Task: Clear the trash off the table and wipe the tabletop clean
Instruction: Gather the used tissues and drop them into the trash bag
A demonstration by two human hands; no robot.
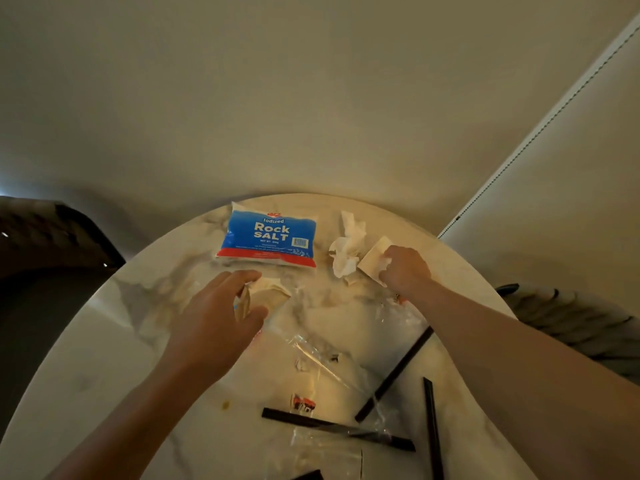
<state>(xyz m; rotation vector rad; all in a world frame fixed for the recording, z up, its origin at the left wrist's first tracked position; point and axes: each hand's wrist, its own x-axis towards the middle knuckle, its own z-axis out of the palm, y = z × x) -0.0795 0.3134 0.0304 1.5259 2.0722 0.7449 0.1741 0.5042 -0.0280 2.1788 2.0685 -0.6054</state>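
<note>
Crumpled paper scrap (266, 294) mid-frame is light and soft, grab anywhere: left hand (221, 317) half-open, fingers curling round it, right hand (403, 268) pinching a beige napkin (374, 259) beside white tissue (346, 252); salt bag (268, 235) behind looks heavier, slick.

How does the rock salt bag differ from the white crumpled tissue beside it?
The rock salt bag is blue with a red band and printed words; the crumpled tissue is plain white. The bag lies flat and smooth; the tissue is wrinkled and bunched. Both rest on the marble table, untouched by either hand.
</note>
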